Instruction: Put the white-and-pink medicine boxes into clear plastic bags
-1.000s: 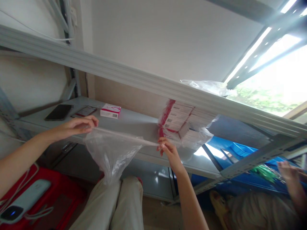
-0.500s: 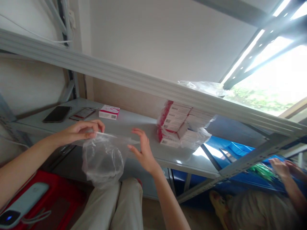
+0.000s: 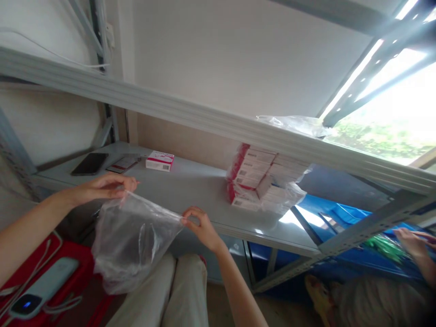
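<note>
A clear plastic bag (image 3: pixel 136 240) hangs over my lap, its top edge stretched between both hands. My left hand (image 3: pixel 111 186) pinches the bag's upper left corner. At the upper right corner, my right hand (image 3: pixel 200 227) grips the edge between thumb and fingers. Beyond my hands on the grey shelf (image 3: pixel 197 190) lies a single white and pink box (image 3: pixel 160 161). A stack of similar boxes (image 3: pixel 254 172), partly wrapped in clear plastic, stands farther right on the same shelf. The bag looks empty.
Two phones, a dark one (image 3: pixel 90 164) and another (image 3: pixel 122 163), lie at the shelf's left end. A metal beam (image 3: pixel 204 122) crosses above. A power bank (image 3: pixel 46 288) with cables rests on a red stool (image 3: pixel 78 272) at my left. A co-worker's hand (image 3: pixel 410 243) is beside green items at right.
My right hand, open before, has closed on the bag's right corner. The bag's top edge is now pulled taut and its body has swung left.
</note>
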`<state>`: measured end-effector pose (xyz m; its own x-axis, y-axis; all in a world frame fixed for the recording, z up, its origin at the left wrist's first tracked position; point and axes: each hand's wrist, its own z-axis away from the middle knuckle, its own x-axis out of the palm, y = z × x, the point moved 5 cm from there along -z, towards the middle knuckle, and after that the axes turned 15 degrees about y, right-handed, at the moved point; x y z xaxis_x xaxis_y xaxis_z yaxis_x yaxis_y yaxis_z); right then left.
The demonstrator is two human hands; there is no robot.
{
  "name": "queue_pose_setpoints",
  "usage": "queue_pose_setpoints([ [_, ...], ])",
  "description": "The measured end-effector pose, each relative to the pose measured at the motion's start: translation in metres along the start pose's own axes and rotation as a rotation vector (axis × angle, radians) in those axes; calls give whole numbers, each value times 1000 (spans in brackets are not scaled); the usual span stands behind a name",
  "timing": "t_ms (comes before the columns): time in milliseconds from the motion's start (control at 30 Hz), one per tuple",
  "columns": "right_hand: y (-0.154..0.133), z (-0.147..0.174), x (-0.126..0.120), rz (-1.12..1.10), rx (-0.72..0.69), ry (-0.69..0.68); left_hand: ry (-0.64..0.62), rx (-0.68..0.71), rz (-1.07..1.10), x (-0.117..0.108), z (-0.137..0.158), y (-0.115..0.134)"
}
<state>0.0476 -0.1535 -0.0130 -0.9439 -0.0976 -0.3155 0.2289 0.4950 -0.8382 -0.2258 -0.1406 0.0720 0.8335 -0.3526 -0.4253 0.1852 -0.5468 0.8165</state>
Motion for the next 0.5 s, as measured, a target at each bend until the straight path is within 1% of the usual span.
queue_pose_setpoints([
  [133, 8, 10, -11, -147, 189, -158, -2, -18, -21, -10, 5, -12],
  [200, 11, 15, -15, -170, 228, -213, 1, -18, -51, -12, 5, -17],
  [367, 12, 24, -26, -158, 234, -277, -12, -51, -138, -14, 5, -20],
  [433, 12, 27, -30, -123, 213, -290, 17, -62, -182, -17, 5, -22],
  [500, 14, 30, -35, -70, 196, -282, 77, -60, -209, -23, 6, -24],
])
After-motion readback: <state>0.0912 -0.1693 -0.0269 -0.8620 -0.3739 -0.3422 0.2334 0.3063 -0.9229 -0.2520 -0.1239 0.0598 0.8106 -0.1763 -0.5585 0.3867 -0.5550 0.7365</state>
